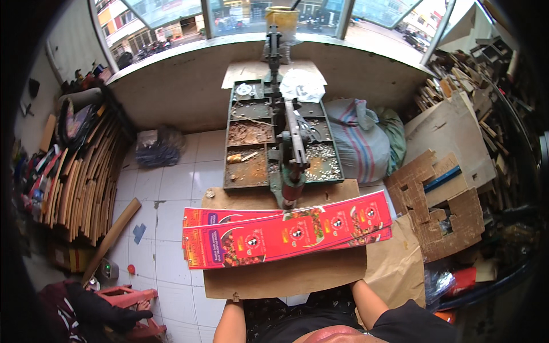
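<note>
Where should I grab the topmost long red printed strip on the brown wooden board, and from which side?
Probably pinch the topmost long red printed strip at its near left corner, from the left. That end juts past the brown wooden board, and the red printed strip beneath fans out on the far side there. The far middle edge sits near the dark metal press.

the upper red sheet is carrying white lettering on a purple panel toward its left end, with yellow-orange lettering running beside that panel. along the same sheet, round white emblems are repeating, each sitting near a small yellow mark, their fine print being too small to make out. the lower red sheet is showing another purple panel with pale lettering. outside the window, a reddish sign is staying too blurred to read.
</note>
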Demonstrator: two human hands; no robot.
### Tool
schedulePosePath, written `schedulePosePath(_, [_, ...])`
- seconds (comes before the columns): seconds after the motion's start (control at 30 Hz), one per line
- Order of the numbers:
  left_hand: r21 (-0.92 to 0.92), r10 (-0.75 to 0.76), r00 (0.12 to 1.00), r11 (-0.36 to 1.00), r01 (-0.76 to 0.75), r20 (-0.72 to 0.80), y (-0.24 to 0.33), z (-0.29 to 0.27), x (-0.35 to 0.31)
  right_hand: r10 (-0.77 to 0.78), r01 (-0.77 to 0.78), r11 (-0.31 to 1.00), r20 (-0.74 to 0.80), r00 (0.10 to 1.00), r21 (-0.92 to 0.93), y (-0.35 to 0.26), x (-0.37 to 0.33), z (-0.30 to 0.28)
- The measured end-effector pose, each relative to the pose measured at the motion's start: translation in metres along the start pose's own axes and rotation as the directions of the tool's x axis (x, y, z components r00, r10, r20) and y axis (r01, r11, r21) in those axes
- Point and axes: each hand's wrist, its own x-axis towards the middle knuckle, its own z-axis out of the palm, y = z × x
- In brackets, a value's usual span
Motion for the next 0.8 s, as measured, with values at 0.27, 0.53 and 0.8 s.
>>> schedulePosePath(0.27, [-0.009,-0.044,0.999,0.999,0.044,0.01,-0.002,-0.01,-0.015,-0.01,0.01,1.0,0.01,1.0,-0.003,-0.002,-0.003,-0.004])
schedulePosePath(0.53, [-0.008,-0.061,0.998,0.998,0.061,0.008,0.0,-0.012,-0.019,-0.018,0.017,1.0,0.015,1.0,0.008,0.004,-0.004,-0.006])
schedulePosePath(0.8, [0.009,-0.075,0.997,0.997,0.075,-0.001,-0.004,-0.02,-0.017,-0.049,0.048,0.998,0.026,0.998,0.029,-0.002,0.0,-0.004])
